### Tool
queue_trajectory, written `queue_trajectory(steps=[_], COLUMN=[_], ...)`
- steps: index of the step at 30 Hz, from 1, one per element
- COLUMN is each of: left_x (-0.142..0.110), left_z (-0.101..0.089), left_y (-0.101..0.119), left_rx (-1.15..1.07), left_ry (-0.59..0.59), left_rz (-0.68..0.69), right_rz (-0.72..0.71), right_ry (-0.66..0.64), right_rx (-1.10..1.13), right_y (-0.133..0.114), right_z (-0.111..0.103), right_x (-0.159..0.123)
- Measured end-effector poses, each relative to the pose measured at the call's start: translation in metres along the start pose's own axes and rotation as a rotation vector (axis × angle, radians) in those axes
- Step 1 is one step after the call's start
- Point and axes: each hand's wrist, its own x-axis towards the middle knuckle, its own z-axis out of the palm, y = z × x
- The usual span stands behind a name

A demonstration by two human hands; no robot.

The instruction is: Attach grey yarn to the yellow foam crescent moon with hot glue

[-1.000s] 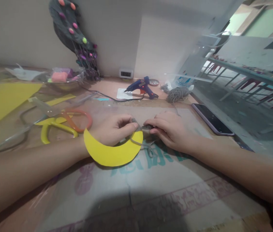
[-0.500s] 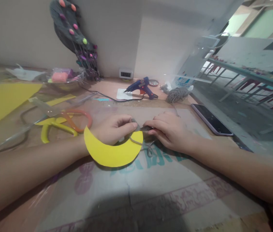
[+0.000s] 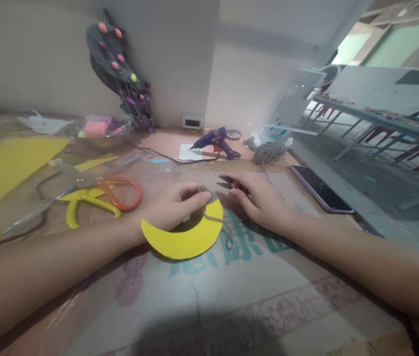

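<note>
Between the thumb and fingers of my left hand (image 3: pixel 177 202) is the upper end of a yellow paper crescent (image 3: pixel 183 246). Grey yarn (image 3: pixel 212 218) crosses the crescent near that end, and a curled tail of it hangs to the right. Grey wrapping shows at the tip beside my thumb. My right hand (image 3: pixel 263 200) is closed around small dark thread snips (image 3: pixel 226 182), their handles hidden in the fingers. The two blades point left and stand apart, a short way from the crescent and not touching it.
Large scissors (image 3: pixel 120 194) with orange and yellow handles lie left. Behind are a blue glue gun (image 3: pixel 214 141) with its cord, a ball of grey yarn (image 3: pixel 269 152) and a small digital clock (image 3: pixel 193 122). A phone (image 3: pixel 321 189) lies right; a decorated grey crescent (image 3: pixel 111 59) hangs on the wall.
My right hand has drawn the snips back from the crescent's tip, and their blades now show spread. The crescent has turned slightly in my left hand. The view has tilted up a little.
</note>
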Motion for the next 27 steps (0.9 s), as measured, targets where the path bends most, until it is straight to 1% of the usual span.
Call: queue_trajectory(steps=[3, 6, 8, 11, 13, 15, 17, 18, 21, 23, 25, 27], left_x=[0.000, 0.002, 0.002, 0.003, 0.004, 0.004, 0.005, 0.005, 0.005, 0.004, 0.004, 0.003], left_z=[0.000, 0.000, 0.001, 0.002, 0.003, 0.003, 0.003, 0.003, 0.004, 0.004, 0.004, 0.004], left_y=[-0.002, -0.004, -0.004, -0.003, -0.002, -0.001, -0.001, -0.002, -0.003, -0.003, -0.002, -0.001], left_rx=[-0.001, 0.035, 0.054, 0.033, 0.037, 0.033, 0.041, 0.039, 0.001, -0.008, -0.011, -0.024], left_ry=[-0.013, 0.021, 0.038, 0.047, 0.061, 0.069, 0.072, 0.069, 0.052, 0.047, 0.044, 0.040], left_rz=[-0.020, 0.035, 0.050, 0.095, 0.096, 0.101, 0.108, 0.111, 0.091, 0.076, 0.073, 0.070], right_rz=[0.063, 0.057, 0.031, 0.013, 0.070, 0.195, 0.309, 0.339, 0.368, 0.377, 0.407, 0.449], right_ry=[-0.030, -0.044, -0.055, -0.082, -0.102, -0.121, -0.114, -0.106, -0.044, -0.030, -0.029, -0.047], right_rx=[0.012, 0.019, 0.002, -0.024, -0.018, -0.014, -0.024, -0.032, -0.053, -0.060, -0.057, -0.041], right_y=[0.006, 0.006, 0.003, -0.003, -0.004, -0.001, 0.010, 0.018, 0.049, 0.068, 0.083, 0.092], right_z=[0.006, 0.006, -0.002, -0.020, -0.032, -0.039, -0.039, -0.037, -0.028, -0.021, -0.013, -0.004], right_x=[0.002, 0.002, 0.003, 0.009, 0.014, 0.022, 0.030, 0.036, 0.054, 0.068, 0.082, 0.093])
